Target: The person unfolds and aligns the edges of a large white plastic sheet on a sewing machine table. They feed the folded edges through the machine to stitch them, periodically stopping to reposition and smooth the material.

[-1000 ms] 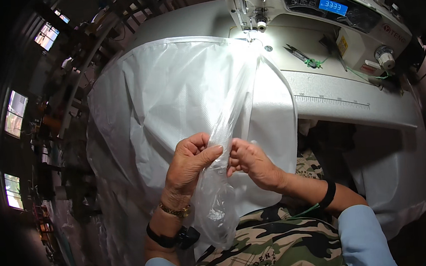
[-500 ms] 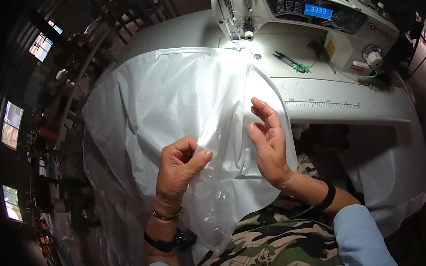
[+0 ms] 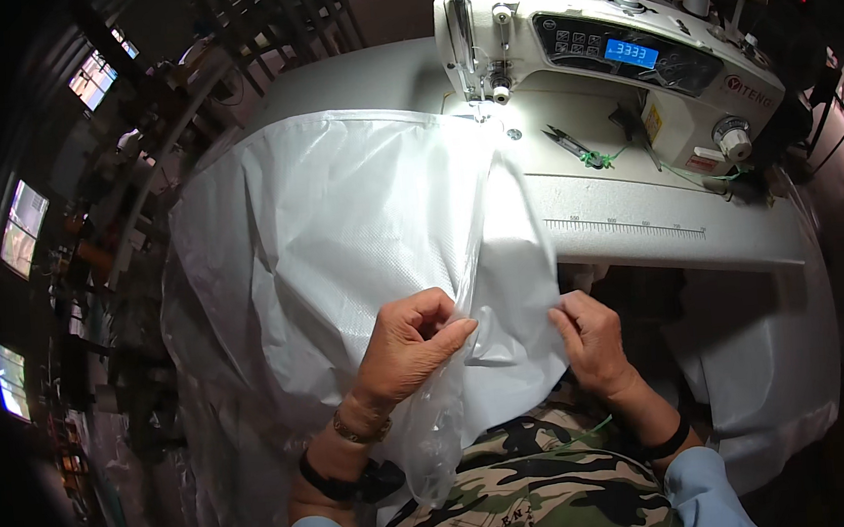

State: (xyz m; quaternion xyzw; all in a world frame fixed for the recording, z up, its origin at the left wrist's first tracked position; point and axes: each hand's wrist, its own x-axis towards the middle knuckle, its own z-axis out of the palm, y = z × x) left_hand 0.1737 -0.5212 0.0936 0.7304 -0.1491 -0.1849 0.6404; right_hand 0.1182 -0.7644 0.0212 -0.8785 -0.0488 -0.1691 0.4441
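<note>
A large white woven plastic sheet (image 3: 311,233) is draped over the sewing table, its far edge running to the presser foot (image 3: 481,112) of the white sewing machine (image 3: 513,28). My left hand (image 3: 411,349) pinches a fold of clear plastic film (image 3: 436,441) lying along the sheet, thumb and forefinger together. The loose end of the film hangs crumpled below that hand, toward my lap. My right hand (image 3: 595,344) is closed on the sheet's right edge, thumb against the forefinger.
Thread snips (image 3: 576,147) with green thread lie on the machine bed, right of the needle. A ruler scale (image 3: 627,227) runs along the table's front edge. More white sheeting (image 3: 768,375) hangs at the right. A camouflage apron (image 3: 547,472) covers my lap.
My right hand has come down and to the right, from open above the sheet to gripping its edge. My left hand has shifted right with the film, now gathered into a narrower fold.
</note>
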